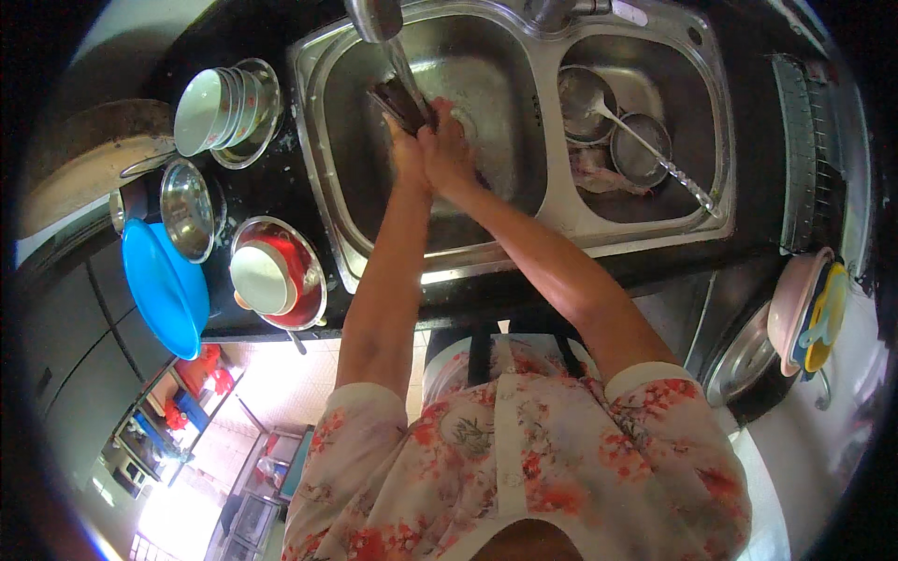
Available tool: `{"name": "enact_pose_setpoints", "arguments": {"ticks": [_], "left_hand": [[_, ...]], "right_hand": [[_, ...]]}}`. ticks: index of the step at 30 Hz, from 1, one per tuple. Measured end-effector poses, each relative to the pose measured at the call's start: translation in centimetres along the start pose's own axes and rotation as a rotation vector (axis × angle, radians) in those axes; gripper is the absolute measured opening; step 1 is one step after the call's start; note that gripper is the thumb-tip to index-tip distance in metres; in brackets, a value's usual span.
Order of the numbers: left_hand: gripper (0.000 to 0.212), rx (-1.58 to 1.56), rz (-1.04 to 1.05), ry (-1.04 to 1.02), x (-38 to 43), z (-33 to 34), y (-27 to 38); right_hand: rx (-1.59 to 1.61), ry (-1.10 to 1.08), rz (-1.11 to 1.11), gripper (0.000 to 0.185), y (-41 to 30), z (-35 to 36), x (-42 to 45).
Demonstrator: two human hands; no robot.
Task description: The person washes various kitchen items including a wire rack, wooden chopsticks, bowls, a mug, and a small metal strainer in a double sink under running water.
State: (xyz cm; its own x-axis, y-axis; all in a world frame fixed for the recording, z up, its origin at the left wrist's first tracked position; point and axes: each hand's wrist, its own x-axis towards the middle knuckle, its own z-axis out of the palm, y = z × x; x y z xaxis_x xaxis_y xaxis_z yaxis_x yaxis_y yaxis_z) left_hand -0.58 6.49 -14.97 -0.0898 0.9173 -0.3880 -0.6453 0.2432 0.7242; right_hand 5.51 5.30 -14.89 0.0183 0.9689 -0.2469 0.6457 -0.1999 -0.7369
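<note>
Both of my hands are over the left basin (491, 84) of a stainless-steel double sink. My left hand (407, 156) and my right hand (447, 153) press together around a bundle of dark sticks (394, 102), which look like chopsticks. Water (402, 64) from the metal faucet (376, 19) runs onto the bundle and my right fingers. The bundle tilts up and to the left, with its lower end hidden by my palms.
A long-handled ladle (642, 142) lies across metal bowls (640, 149) in the right basin. Left of the sink stand stacked white bowls (203, 112), a metal bowl (188, 210), a blue basin (165, 294) and a red bowl (298, 273). Colourful basins (793, 312) hang at right.
</note>
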Motion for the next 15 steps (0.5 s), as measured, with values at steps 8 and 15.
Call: {"name": "enact_pose_setpoints", "arguments": {"ticks": [8,15], "left_hand": [[0.030,0.525,-0.261,0.240,-1.4,4.1,2.6],[0.013,0.176,0.164,0.370,-2.2,4.5,5.7]], "right_hand": [[0.545,-0.098,-0.022,0.048,0.4,-2.1,0.5],[0.647,-0.244,-0.151,0.037,-2.0,-8.0,-7.8]]}}
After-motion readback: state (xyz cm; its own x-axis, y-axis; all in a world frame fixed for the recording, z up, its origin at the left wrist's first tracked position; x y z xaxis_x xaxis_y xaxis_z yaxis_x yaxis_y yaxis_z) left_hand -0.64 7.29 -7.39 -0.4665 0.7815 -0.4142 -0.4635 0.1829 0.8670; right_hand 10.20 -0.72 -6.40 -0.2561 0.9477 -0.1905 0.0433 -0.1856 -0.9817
